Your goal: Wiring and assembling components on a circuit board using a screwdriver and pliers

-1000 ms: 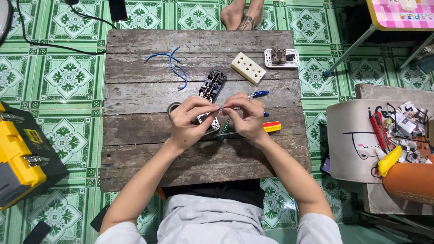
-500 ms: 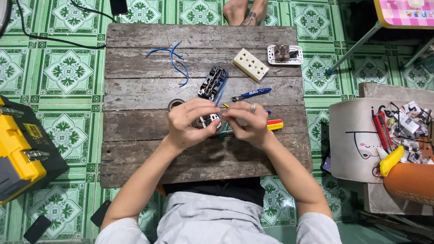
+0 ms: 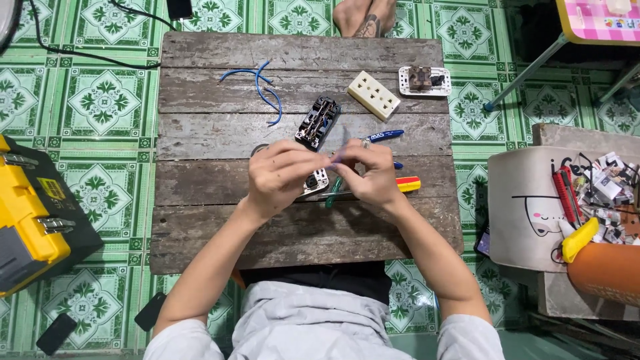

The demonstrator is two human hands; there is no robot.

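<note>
The scene is evenly and fairly brightly lit by soft, diffuse light; no single source shows. Shadows are faint and short: a thin one lies under the hands (image 3: 327, 177) on the wooden surface (image 3: 200, 227), and a darker band sits beneath the surface's edge at 6 o'clock, by the person's lap. There is no strong glare; the green floor tiles (image 3: 100, 100) carry only a mild sheen. The centre is reasonably sharp, with wood grain readable, though the fingertips are slightly smeared. Wide-angle distortion bends lines at 3 and 9 o'clock, and the corners look softer. Colours are saturated, and the box (image 3: 30, 220) at 9 o'clock is vivid yellow.
</note>
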